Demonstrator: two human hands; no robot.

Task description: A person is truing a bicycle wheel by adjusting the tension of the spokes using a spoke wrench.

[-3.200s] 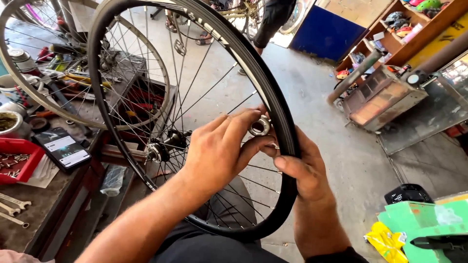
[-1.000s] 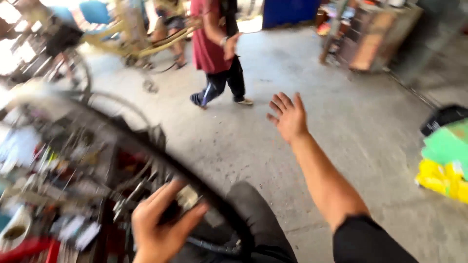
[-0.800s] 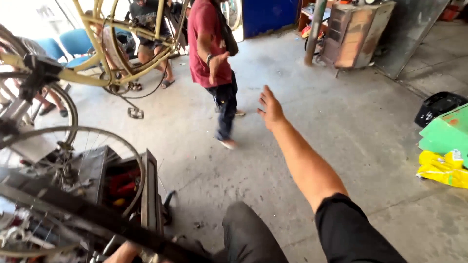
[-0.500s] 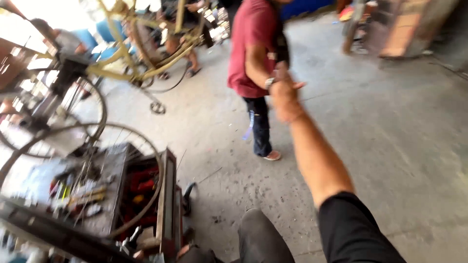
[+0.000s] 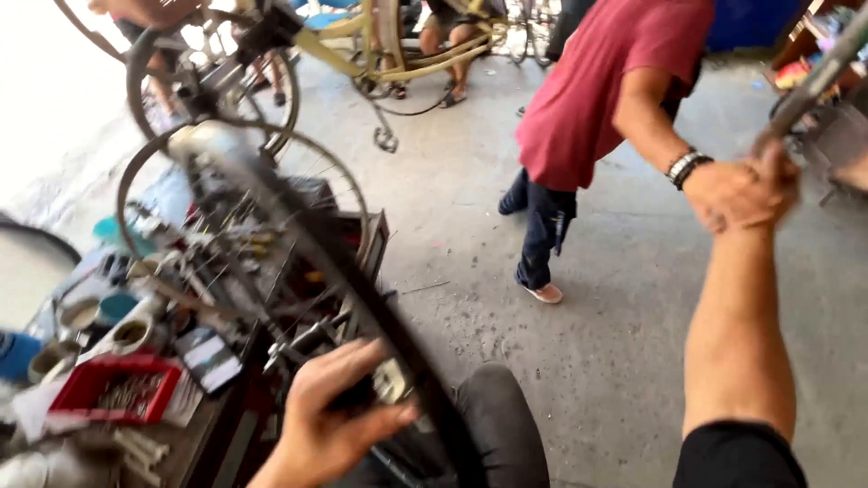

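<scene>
My left hand (image 5: pixel 330 416) is low in the middle and grips the hub (image 5: pixel 391 380) of a black-tyred bicycle wheel (image 5: pixel 362 280) that leans across my lap. My right hand (image 5: pixel 773 172) is stretched out to the upper right. There it meets the hand (image 5: pixel 723 197) of a person in a red shirt (image 5: pixel 597 81) who wears a wristband (image 5: pixel 684 166). The two hands overlap and are blurred, so anything passing between them is hidden.
A cluttered workbench on the left holds a red tray of small parts (image 5: pixel 90 389), a phone (image 5: pixel 210 357), tins (image 5: pixel 77 316) and an open toolbox (image 5: pixel 366 248). A bare rim (image 5: pixel 136 172) stands behind it. A yellow bicycle frame (image 5: pixel 362 54) hangs farther back. A grey pole (image 5: pixel 818 77) slants at top right.
My right hand left the wheel and reached out to the right until it met the approaching person's hand. The view swung left and back, and my left hand kept hold of the wheel.
</scene>
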